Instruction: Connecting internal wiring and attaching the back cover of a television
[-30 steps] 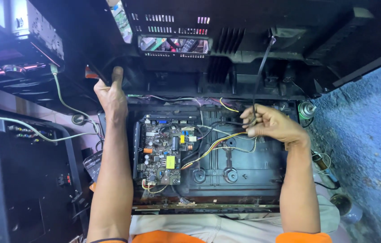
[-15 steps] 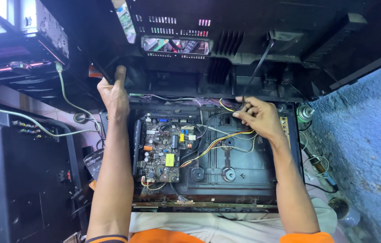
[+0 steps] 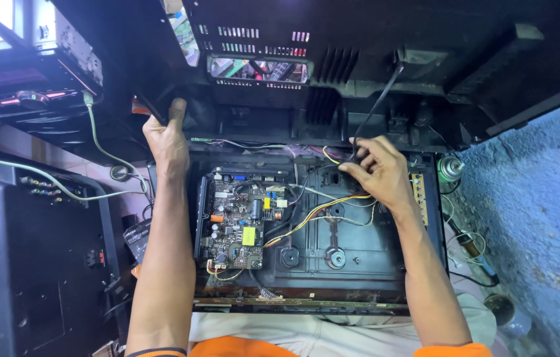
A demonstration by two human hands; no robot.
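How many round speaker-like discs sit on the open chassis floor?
2: one black disc just right of the circuit board, another disc further right, below the right hand. Others may hide under the wires.

Both hands [image 3: 167,142] [image 3: 377,168] forward, fingers curled

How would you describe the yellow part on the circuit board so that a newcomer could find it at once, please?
Start at the open black chassis lying between the person's forearms, then move to the circuit board in its left half. Low on that board sits the yellow transformer, a small square block, the largest bright yellow part among dark components.
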